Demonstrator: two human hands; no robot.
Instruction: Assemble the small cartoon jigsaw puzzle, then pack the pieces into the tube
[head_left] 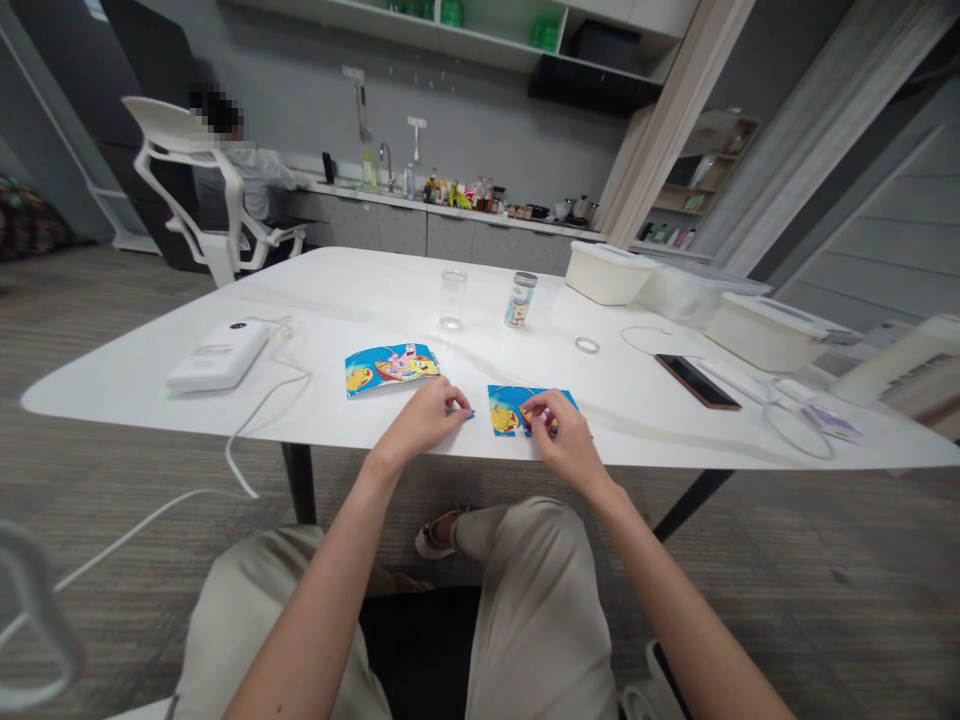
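My left hand (pixel 429 415) is just above the front edge of the table, its thumb and forefinger pinching a small blue puzzle piece (pixel 471 414). To the right lies a partly assembled cartoon jigsaw puzzle (pixel 503 414), blue with yellow and red, with gaps along its lower side. Over its right part is my right hand (pixel 566 440), fingers curled and pinched at the surface; whatever they grip is hidden. A slightly curved picture card (pixel 367 370) with the same cartoon lies beyond my left hand.
Farther back stand a clear jar (pixel 452 300) and a cartoon-labelled jar (pixel 520 300); a ring-shaped lid (pixel 587 345) lies nearby. A phone (pixel 696 382) and cream bins (pixel 607 273) are at right. At left are a white power bank (pixel 219 357) and cable. A person sits beyond.
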